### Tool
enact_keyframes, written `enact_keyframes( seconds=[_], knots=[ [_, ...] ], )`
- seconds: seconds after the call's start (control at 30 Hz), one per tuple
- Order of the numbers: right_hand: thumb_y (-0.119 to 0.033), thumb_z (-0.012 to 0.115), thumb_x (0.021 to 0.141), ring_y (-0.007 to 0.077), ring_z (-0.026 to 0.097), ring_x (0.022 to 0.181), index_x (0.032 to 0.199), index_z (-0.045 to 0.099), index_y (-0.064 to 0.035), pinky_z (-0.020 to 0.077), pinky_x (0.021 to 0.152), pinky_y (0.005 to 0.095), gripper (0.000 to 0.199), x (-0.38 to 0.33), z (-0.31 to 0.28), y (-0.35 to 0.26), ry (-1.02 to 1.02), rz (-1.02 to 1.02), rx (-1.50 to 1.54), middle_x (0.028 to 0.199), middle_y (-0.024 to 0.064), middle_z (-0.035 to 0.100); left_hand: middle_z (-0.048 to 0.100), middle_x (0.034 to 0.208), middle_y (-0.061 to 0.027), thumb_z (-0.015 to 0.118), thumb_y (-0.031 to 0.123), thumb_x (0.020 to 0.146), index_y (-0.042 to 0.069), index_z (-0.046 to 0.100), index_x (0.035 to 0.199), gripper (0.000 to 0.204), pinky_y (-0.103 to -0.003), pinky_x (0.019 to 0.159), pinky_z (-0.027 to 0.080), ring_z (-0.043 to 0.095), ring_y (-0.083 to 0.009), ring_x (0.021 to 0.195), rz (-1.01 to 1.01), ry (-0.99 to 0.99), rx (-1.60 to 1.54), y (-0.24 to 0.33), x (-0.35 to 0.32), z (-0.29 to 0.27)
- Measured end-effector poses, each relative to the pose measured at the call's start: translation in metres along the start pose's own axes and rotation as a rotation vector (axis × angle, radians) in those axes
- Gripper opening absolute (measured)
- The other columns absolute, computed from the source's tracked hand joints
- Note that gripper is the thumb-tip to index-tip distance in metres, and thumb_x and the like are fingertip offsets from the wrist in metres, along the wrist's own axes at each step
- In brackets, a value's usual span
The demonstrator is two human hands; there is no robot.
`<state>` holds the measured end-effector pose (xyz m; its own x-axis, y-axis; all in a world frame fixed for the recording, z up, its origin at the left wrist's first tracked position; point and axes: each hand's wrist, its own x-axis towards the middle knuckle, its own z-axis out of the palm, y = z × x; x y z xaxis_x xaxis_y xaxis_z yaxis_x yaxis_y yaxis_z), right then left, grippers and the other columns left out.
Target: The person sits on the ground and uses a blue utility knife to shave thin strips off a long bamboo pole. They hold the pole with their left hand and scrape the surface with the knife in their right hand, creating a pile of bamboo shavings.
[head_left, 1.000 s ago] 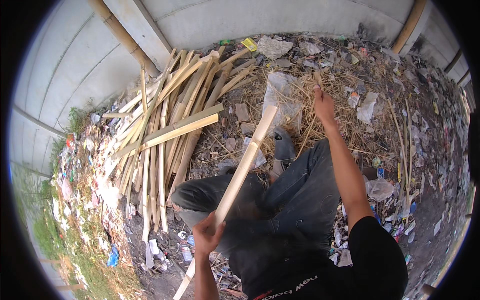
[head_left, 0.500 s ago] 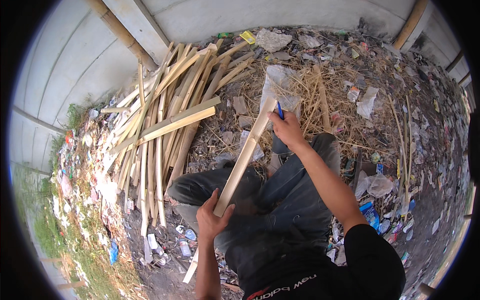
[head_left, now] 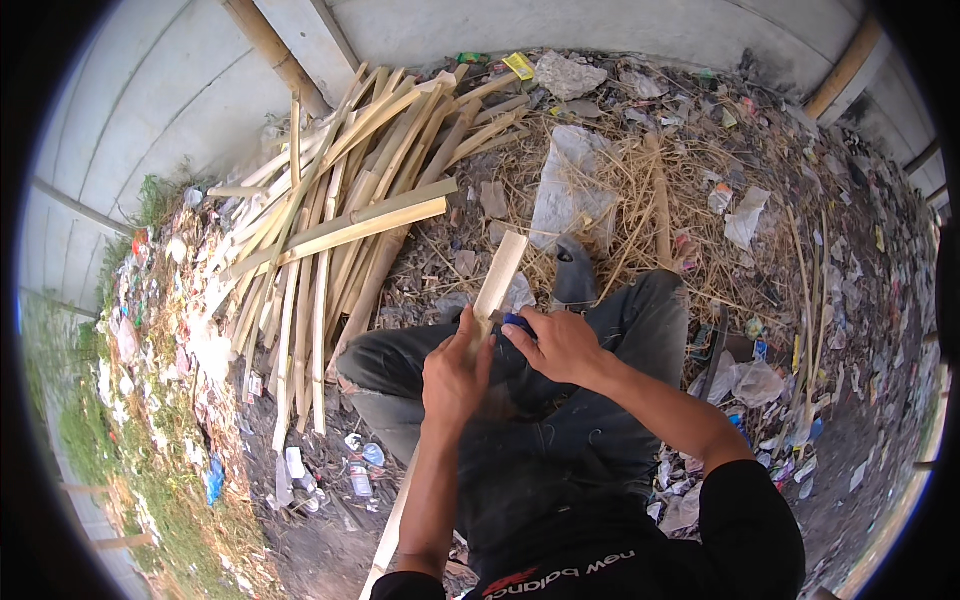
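A long split-bamboo strip (head_left: 503, 268) lies slantwise over my lap, its pale inner face up. My left hand (head_left: 455, 372) is closed around it at mid-length, with the thumb along one edge. The strip's lower part passes behind my left forearm and shows again near the lower edge of the picture. In my closed right hand (head_left: 560, 345) is a blue-handled knife (head_left: 517, 322). Its short dark blade meets the strip's right edge just beside my left fingers; the blade's tip cannot be made out.
A heap of split bamboo strips (head_left: 350, 230) lies at the far left, against a pale panel wall (head_left: 600, 30). Dry straw (head_left: 625, 190), a flattened white sack (head_left: 575, 190) and scattered litter cover the ground ahead. A clear plastic bag (head_left: 755, 383) lies to the right.
My right hand has come down and nearer, bringing the knife from the strip's far end to beside my left hand. My left hand has slid up the strip, which now sits lower.
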<state>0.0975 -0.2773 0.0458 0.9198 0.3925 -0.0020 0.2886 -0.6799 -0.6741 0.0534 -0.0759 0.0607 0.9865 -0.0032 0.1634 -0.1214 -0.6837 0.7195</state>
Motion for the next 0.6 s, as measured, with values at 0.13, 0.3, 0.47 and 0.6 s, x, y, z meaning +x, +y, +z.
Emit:
enact_keyframes(
  seconds=[0.13,0.3,0.47,0.6],
  knots=[
    [-0.051,0.053,0.108,0.0484,0.069,0.065,0.103,0.068,0.0005,0.0537,0.061,0.0581,0.054,0.014,0.0,0.005,-0.03,-0.109,-0.121,0.068,0.0248,0.069,0.075,0.096,-0.026,0.075,0.017,0.096,0.001,0.062,0.146,0.054,-0.049,0.072,0.058,0.075,-0.0442,0.083,0.013,0.02,-0.003,-0.008,-0.006,-0.003],
    [-0.051,0.048,0.111,0.0483,0.068,0.069,0.092,0.069,0.0011,0.0522,0.066,0.0562,0.059,0.059,-0.001,0.062,0.247,0.058,-0.037,0.069,0.0262,0.067,0.076,0.092,-0.025,0.078,0.015,0.093,-0.002,0.064,0.142,0.053,-0.044,0.073,0.059,0.076,-0.0409,0.083,-0.014,-0.039,0.071,-0.004,-0.008,-0.018],
    [-0.051,0.045,0.113,0.0476,0.063,0.07,0.088,0.068,0.0043,0.0481,0.069,0.0549,0.065,0.08,-0.091,0.16,0.5,0.389,0.035,0.07,0.0263,0.063,0.076,0.091,-0.0238,0.078,0.02,0.094,0.002,0.066,0.141,0.052,-0.05,0.07,0.059,0.075,-0.0417,0.08,0.033,-0.075,0.112,-0.024,-0.059,-0.048],
    [-0.048,0.05,0.112,0.047,0.062,0.067,0.088,0.067,0.0026,0.0473,0.067,0.0546,0.058,0.055,-0.062,0.075,0.328,0.156,0.17,0.068,0.0246,0.062,0.075,0.09,-0.0239,0.078,0.021,0.094,0.003,0.066,0.141,0.052,-0.049,0.068,0.059,0.075,-0.0418,0.078,-0.086,-0.014,0.119,-0.02,-0.039,-0.027]
  ],
)
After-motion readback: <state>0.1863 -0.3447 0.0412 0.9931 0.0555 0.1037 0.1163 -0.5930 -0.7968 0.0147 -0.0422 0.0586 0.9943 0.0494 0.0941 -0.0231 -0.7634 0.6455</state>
